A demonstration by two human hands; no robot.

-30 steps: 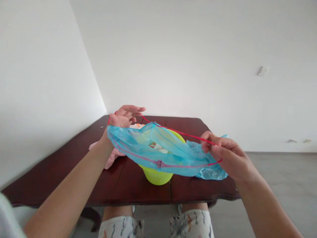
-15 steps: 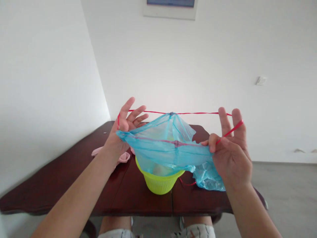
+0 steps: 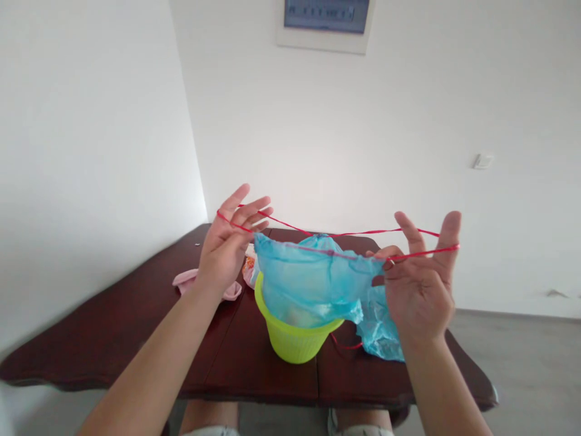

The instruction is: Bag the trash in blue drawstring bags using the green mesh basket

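A translucent blue drawstring garbage bag (image 3: 313, 281) hangs between my hands, its lower part inside a lime-green plastic bin (image 3: 297, 345). Its red drawstring (image 3: 372, 232) stretches in two strands from hand to hand. My left hand (image 3: 222, 251) has the string looped round it, fingers spread, thumb side near the bag's left corner. On the other side my right hand (image 3: 422, 293) carries the string over two raised fingers, while its other fingers curl at the bag's right edge. More crumpled blue plastic (image 3: 379, 327) lies on the table behind my right wrist.
The bin stands on a dark reddish-brown table (image 3: 149, 339). A pink cloth item (image 3: 186, 278) lies left, partly behind my left forearm. An orange-and-white package (image 3: 248, 272) sits behind the bin. White walls rise beyond, with a switch (image 3: 483, 161) and a framed panel (image 3: 324, 18).
The bag's rim has bunched inward along the strings, and its back edge has sunk. More red string shows at both hands. The right hand has shifted slightly lower.
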